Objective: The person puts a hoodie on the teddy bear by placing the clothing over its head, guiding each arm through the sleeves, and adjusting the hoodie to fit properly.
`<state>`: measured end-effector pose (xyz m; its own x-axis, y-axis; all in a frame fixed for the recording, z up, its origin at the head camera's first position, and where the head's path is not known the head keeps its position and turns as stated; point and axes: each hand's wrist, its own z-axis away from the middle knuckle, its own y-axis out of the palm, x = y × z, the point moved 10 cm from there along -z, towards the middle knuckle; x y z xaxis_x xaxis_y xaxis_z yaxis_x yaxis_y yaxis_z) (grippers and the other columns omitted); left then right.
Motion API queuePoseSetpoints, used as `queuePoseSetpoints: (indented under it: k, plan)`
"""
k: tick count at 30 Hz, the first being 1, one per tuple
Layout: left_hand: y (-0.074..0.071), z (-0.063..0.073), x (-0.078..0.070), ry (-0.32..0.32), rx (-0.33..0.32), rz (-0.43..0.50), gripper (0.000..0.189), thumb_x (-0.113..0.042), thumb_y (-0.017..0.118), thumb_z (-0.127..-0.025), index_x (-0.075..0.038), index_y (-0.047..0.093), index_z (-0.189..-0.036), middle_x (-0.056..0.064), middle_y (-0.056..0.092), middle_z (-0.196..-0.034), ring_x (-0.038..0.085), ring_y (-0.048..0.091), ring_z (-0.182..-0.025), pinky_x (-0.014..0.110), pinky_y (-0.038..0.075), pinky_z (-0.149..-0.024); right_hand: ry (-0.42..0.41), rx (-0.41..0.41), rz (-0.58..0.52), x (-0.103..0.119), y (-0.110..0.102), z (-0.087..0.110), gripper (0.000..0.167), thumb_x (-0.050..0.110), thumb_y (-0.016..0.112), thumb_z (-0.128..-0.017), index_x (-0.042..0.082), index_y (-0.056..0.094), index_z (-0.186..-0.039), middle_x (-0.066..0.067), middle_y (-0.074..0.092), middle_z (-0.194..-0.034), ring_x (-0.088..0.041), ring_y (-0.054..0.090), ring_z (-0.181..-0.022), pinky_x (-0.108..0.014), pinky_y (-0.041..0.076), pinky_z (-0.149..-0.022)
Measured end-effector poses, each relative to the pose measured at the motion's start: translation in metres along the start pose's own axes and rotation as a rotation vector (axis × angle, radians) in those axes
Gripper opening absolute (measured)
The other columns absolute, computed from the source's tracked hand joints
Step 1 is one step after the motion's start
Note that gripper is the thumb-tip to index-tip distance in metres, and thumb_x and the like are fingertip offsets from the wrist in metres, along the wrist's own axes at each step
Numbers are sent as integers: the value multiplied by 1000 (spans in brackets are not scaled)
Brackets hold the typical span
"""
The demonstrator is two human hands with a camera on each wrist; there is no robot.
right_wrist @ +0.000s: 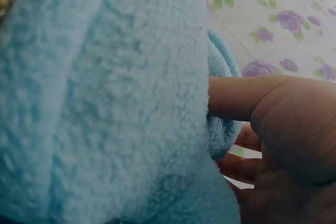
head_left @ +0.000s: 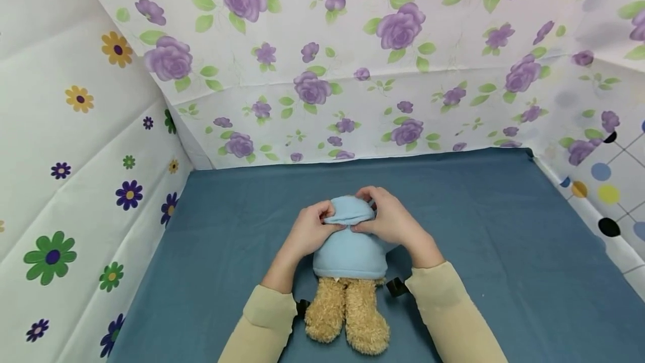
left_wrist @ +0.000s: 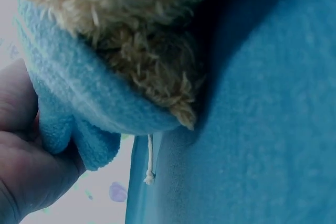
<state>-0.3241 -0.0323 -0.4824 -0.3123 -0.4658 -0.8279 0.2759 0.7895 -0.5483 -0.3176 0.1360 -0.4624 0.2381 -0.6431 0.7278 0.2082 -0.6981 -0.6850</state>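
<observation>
A teddy bear with curly tan legs (head_left: 367,318) lies on the blue cloth, dressed in a light blue fleece hoodie (head_left: 350,254). Its upper end is covered by the hood (head_left: 349,210), and the head is hidden. My left hand (head_left: 309,231) pinches the left side of the hood, thumb at the neckline. On the opposite side, my right hand (head_left: 388,217) pinches the hood edge, with its thumb also near the middle. A knotted white cord (left_wrist: 150,158) dangles below the hoodie in the left wrist view. Close up, the fleece (right_wrist: 131,98) fills much of the right wrist view.
The blue cloth (head_left: 242,251) covers the work surface. Behind it rises a white sheet with purple roses (head_left: 312,87). A flower-print sheet (head_left: 50,256) stands at the left, and a dotted one (head_left: 608,194) at the right. Dark wrist devices (head_left: 397,287) sit under the sleeves.
</observation>
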Motion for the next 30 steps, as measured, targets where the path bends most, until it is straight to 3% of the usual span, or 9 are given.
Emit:
queuePoseSetpoints:
  k: [4,6,8,12,17,23,26,28,30]
  plan:
    - [-4,0,1,-10,-22,59,37,-32,82,-99,-15,58,-122,0,39,-72,16,34,-58,34,34,-63,0,-42,11,0,-8,3,65,38,89,-91,13,61,-144,-12,56,-139,-33,60,-121,-47,59,-85]
    - [-3,-1,1,-2,-19,62,49,-37,80,-100,-16,57,-138,0,42,-72,17,35,-58,33,34,-62,-2,-57,23,1,-10,4,58,38,88,-92,12,65,-138,-12,58,-136,-34,61,-119,-48,58,-85]
    - [-1,-1,-2,14,-9,53,53,-37,79,-101,-16,57,-143,0,42,-72,17,35,-57,33,34,-61,-8,-72,54,1,-10,5,48,35,88,-92,12,69,-129,-11,60,-129,-32,61,-113,-47,57,-85]
    - [1,0,-6,27,-20,8,34,-30,80,-101,-17,65,-128,-1,40,-70,15,34,-56,31,31,-59,-35,-114,99,7,-7,5,27,28,92,-89,16,70,-99,-7,59,-113,-25,58,-96,-44,53,-78]
    - [0,2,-8,27,-51,-42,19,-19,80,-100,-17,63,-109,-2,36,-67,14,31,-55,31,28,-60,-79,-168,120,17,-5,6,40,24,94,-86,17,56,-75,-4,56,-106,-22,55,-87,-40,48,-72]
    - [2,3,-13,50,-36,-89,39,-15,77,-101,-14,40,-88,-3,23,-69,13,24,-57,32,26,-64,-92,-231,193,31,-6,8,63,20,94,-84,20,34,-67,-1,58,-95,-21,58,-85,-40,42,-71]
    - [4,3,-13,48,-31,-102,47,-14,76,-102,-15,32,-85,-2,19,-74,13,22,-60,33,26,-68,-89,-259,201,35,-7,10,69,17,94,-83,19,27,-70,-2,47,-81,-22,49,-75,-40,36,-70]
    - [4,3,-13,43,-31,-106,50,-14,76,-101,-15,29,-84,-2,17,-75,13,21,-62,34,27,-70,-67,-264,190,33,-6,10,64,15,94,-83,17,31,-73,-2,41,-77,-21,43,-71,-40,34,-69]
    - [5,4,-14,43,-27,-106,52,-12,77,-101,-15,28,-83,-1,16,-77,13,20,-63,35,27,-71,-25,-257,168,27,-5,10,49,15,95,-83,15,45,-78,-2,41,-75,-20,40,-66,-38,36,-67]
